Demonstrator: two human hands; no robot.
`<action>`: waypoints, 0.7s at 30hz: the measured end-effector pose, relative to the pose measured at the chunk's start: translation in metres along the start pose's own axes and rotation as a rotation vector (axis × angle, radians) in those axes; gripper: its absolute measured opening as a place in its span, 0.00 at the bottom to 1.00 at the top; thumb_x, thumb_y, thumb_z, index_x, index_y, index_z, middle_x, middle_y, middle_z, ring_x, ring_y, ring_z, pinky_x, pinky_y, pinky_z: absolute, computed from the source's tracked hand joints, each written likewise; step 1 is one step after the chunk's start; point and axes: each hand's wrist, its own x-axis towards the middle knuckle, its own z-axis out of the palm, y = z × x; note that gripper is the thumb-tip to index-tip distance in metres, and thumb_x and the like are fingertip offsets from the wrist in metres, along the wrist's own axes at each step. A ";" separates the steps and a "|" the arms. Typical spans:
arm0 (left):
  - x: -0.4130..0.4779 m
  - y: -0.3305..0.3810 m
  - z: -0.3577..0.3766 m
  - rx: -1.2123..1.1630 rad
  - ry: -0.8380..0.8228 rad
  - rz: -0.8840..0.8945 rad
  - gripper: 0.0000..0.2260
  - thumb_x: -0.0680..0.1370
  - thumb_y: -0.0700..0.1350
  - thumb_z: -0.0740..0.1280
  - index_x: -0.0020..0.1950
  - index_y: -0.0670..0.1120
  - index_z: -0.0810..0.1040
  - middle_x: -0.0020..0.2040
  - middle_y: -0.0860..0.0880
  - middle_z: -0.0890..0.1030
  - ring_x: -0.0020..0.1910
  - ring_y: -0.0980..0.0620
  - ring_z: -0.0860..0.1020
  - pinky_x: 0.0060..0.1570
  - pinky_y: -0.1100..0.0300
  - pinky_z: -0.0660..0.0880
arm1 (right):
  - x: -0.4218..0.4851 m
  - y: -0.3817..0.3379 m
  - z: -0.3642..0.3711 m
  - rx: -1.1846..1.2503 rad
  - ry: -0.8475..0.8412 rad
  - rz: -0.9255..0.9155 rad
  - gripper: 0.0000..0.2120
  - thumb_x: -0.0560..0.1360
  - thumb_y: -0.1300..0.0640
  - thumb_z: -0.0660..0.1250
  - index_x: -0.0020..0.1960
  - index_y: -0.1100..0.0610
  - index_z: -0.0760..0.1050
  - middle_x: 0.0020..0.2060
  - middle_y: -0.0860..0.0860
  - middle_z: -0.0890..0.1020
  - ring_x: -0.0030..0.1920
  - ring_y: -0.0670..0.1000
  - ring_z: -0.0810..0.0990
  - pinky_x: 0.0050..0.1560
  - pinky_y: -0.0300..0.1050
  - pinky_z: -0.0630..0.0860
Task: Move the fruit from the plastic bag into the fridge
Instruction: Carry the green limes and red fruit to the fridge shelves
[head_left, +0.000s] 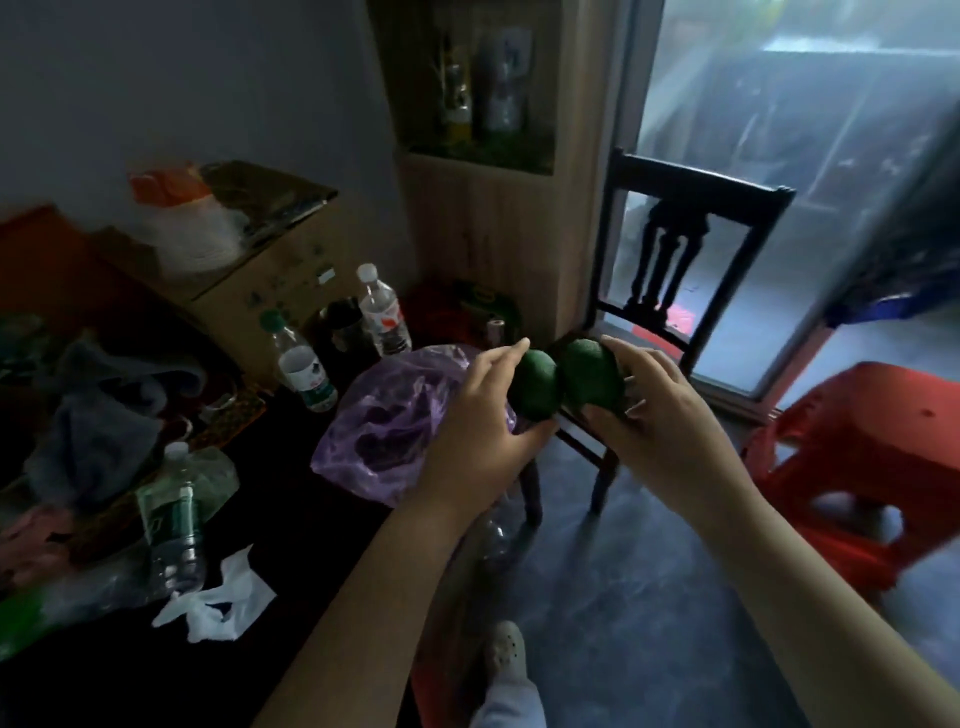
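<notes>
A purple plastic bag (387, 426) lies open on the dark table, with dark shapes of more fruit showing through it. My left hand (483, 431) grips a round green fruit (535, 384) just right of the bag, over the table's edge. My right hand (660, 415) grips a second green fruit (589, 379). The two fruits touch each other in the air above the dark wooden chair (670, 249). No fridge is in view.
Water bottles (382, 309) (301, 364) (174, 514), a cardboard box (270, 280), clothes and a crumpled white wrapper (218, 603) crowd the table (311, 519). A red plastic stool (878, 441) stands right. A wooden cabinet (493, 218) and glass door (779, 156) lie behind.
</notes>
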 end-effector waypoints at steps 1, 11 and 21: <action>-0.006 0.011 0.003 -0.003 -0.016 0.019 0.32 0.71 0.47 0.74 0.73 0.49 0.65 0.68 0.53 0.69 0.65 0.61 0.66 0.57 0.81 0.59 | -0.012 -0.001 -0.011 0.005 0.020 0.021 0.29 0.70 0.56 0.72 0.69 0.53 0.68 0.60 0.48 0.73 0.50 0.46 0.77 0.50 0.45 0.78; -0.049 0.078 0.000 -0.087 -0.099 0.140 0.31 0.69 0.48 0.75 0.70 0.51 0.68 0.66 0.54 0.72 0.63 0.57 0.72 0.61 0.55 0.74 | -0.087 -0.037 -0.062 0.170 0.188 0.095 0.28 0.66 0.48 0.71 0.64 0.53 0.69 0.57 0.50 0.76 0.51 0.41 0.79 0.48 0.31 0.76; -0.082 0.066 -0.028 0.016 -0.208 0.293 0.30 0.70 0.46 0.75 0.70 0.46 0.69 0.67 0.52 0.71 0.65 0.57 0.69 0.60 0.80 0.59 | -0.142 -0.080 -0.035 0.076 0.271 0.219 0.30 0.68 0.55 0.74 0.68 0.52 0.68 0.61 0.46 0.73 0.53 0.41 0.78 0.51 0.30 0.74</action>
